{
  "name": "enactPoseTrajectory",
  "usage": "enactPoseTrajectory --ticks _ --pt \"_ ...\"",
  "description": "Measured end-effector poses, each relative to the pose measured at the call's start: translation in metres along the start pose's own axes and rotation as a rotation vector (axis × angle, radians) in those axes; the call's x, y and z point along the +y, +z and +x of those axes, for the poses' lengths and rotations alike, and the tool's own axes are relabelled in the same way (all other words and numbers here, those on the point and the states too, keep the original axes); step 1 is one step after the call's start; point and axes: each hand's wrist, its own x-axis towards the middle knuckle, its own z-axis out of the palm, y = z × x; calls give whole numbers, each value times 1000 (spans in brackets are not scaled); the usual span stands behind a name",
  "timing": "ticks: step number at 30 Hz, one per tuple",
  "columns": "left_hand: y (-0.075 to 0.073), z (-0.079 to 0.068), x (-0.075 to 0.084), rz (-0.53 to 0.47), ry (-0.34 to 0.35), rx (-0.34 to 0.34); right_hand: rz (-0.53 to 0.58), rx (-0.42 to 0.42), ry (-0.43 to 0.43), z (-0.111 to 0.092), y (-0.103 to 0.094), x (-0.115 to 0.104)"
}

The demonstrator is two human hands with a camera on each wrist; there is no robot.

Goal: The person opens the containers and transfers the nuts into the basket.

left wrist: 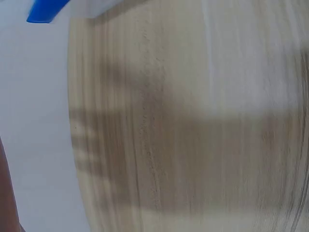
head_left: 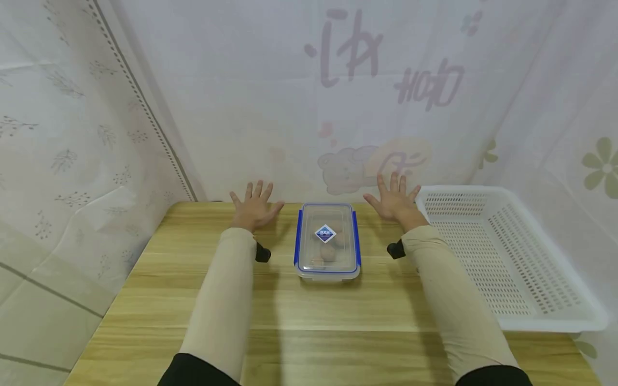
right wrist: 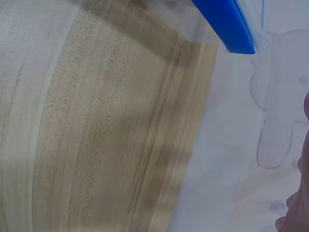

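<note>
Between the two hands sits a clear plastic food container [head_left: 328,241] with blue side clips and a diamond-shaped label on its lid. Several round brownish items [head_left: 328,252] show dimly through the lid; their kind is hard to make out. To its left, my left hand [head_left: 255,208] has its fingers spread and straight, apart from the container. On the other side, my right hand [head_left: 395,202] is spread the same way, near the white basket's corner. Neither hand holds anything. Blue clips [left wrist: 47,9] [right wrist: 227,24] of the container show at the top of both wrist views.
A white perforated plastic basket [head_left: 555,321] stands on the right side of the wooden table [head_left: 318,343]. Printed white cloth [head_left: 241,96] hangs behind the table's far edge and along both sides. Each wrist carries a small black device [head_left: 262,253].
</note>
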Motion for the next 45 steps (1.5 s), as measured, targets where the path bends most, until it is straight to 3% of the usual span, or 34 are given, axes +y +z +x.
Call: enactPoseTrajectory --ticks 12,17,22,26,29,34,45 --pt "-1 -3 -6 22 66 -19 34 25 -99 -12 3 -8" --pt "-1 -5 -8 -19 95 -37 64 20 -119 -21 9 -17" --pt "-3 -13 1 -73 124 -82 132 27 -124 -29 18 -27" --pt "7 -19 9 -153 157 -101 222 43 -144 -39 26 -38" --pt "17 -24 15 -249 190 -95 327 52 -167 -47 33 -45" --pt "29 -31 28 -523 217 -87 523 41 -153 -57 52 -52" --pt "47 -40 55 -990 113 -106 737 116 -11 -64 86 -57"
